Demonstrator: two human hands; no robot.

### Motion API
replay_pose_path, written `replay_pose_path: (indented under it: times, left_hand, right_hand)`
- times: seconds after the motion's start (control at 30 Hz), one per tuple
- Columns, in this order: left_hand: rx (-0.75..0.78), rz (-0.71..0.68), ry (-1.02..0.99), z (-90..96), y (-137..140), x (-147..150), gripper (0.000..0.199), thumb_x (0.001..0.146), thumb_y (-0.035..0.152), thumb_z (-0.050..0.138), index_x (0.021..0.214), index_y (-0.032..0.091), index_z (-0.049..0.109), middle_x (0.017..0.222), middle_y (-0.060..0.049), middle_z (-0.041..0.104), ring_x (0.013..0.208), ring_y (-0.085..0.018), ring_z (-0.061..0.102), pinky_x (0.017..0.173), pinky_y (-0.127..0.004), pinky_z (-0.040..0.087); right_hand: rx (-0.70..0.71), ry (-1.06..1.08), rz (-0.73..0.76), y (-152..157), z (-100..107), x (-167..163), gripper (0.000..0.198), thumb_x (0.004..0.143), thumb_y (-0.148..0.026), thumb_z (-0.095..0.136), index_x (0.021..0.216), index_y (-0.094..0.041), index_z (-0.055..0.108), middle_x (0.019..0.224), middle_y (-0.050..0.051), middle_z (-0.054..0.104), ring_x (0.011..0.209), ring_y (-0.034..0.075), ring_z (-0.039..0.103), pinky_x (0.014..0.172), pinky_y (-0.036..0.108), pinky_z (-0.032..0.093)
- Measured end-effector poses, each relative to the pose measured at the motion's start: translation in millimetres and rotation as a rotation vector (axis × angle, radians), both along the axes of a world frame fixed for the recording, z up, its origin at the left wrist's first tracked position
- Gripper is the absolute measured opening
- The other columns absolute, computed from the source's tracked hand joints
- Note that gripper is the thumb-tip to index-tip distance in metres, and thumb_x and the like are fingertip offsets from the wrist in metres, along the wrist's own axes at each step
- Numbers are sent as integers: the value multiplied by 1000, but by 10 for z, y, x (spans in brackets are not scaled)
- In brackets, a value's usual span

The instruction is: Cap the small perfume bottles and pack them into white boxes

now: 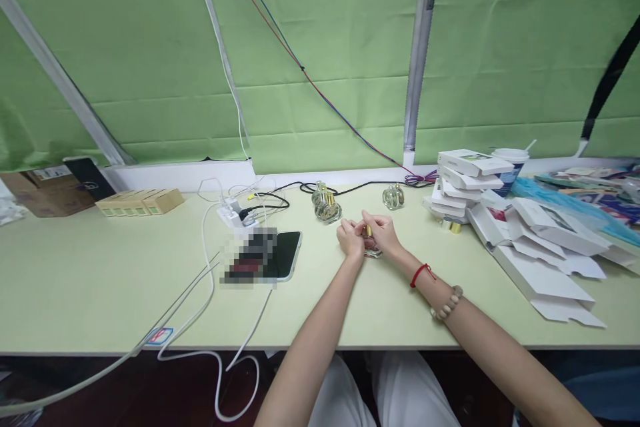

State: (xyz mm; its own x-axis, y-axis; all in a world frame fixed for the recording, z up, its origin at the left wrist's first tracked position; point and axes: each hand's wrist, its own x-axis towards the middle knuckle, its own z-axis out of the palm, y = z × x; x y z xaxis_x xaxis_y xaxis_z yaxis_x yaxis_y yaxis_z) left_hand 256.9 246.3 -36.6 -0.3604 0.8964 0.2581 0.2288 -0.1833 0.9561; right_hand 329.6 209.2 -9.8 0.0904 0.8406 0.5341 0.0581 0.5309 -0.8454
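A small glass perfume bottle [372, 248] with pinkish contents and a gold neck rests on the table in front of me. My left hand [351, 239] is closed with curled fingers against its left side. Fingers of my right hand [383, 232] pinch around the gold top from the right, and the hands hide much of the bottle. Beyond them, several glass bottles with gold necks [327, 210] are grouped together. One more round glass bottle [393, 197] stands further right.
Stacked white boxes [470, 177] and opened white cartons [545, 253] lie to the right, near gold caps [455, 227] and a lidded cup [511, 167]. Leftward are a phone [287, 255], a power strip [231, 217], white cables [211, 280] and small tan boxes [143, 202].
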Motion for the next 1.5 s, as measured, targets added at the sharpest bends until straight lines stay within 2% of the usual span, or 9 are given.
replay_pose_path:
  times: [0.1,0.17,0.27,0.4,0.6,0.7,0.97,1.27,1.5]
  left_hand:
    - [-20,-27,-53,19,-23,-30,51,87,32,19,50,20,52,55,-6,60,54,-15,55,55,-25,39]
    - [42,-67,-47,46,-48,-62,53,88,31,17,51,19,55,59,-6,62,57,-15,57,58,-26,40]
    - [101,-39,32,91,-67,-115,51,87,27,20,61,18,63,65,-5,65,64,-15,58,64,-26,39]
    - [52,103,27,108,-1,-175,39,83,22,28,68,20,64,73,-4,65,73,-16,58,67,-26,38]
    - [22,276,-28,55,151,-205,26,87,21,30,90,18,55,99,-9,61,97,-19,56,86,-32,39]
    - [47,319,48,24,182,-189,25,90,26,32,104,15,50,111,-14,55,113,-23,47,96,-37,34]
    - [91,165,280,-87,278,-150,56,87,40,43,133,12,27,136,-24,32,129,-29,34,106,-46,26]
    - [37,254,366,-40,408,-213,76,77,27,60,137,20,14,138,-21,33,132,-29,32,105,-46,29]
    - [-92,257,484,6,640,-372,93,64,39,72,135,16,16,141,-22,30,134,-31,26,108,-46,22]
  right_hand:
    - [37,-113,15,-26,-68,14,38,79,-46,56,96,-15,70,65,1,59,61,12,53,66,26,45]
    - [37,-232,21,-39,-127,33,52,80,-41,55,127,-17,52,71,-1,58,62,11,51,65,25,44]
    - [20,-376,-21,-9,-237,78,67,86,-39,48,144,-21,21,95,3,58,74,12,54,76,28,45]
    - [-59,-548,-83,112,-384,131,76,86,-38,47,146,-18,4,128,13,44,110,18,48,95,36,37]
    - [-232,-1099,-192,172,-379,60,44,95,-34,24,134,-20,40,135,10,42,123,21,38,102,40,25]
    - [-278,-1201,-257,200,-322,-36,48,95,-38,21,135,-17,38,139,11,38,125,22,35,103,40,23]
    - [-416,-1269,-365,401,-308,-253,67,87,-24,38,146,-11,9,143,19,30,130,27,26,106,48,17]
    - [-345,-1289,-224,403,-242,-214,52,92,-27,27,143,-18,28,146,17,26,134,30,20,105,53,13]
    - [-292,-1188,-205,528,-345,-165,46,94,-39,21,134,-28,41,142,14,32,134,27,23,104,55,11]
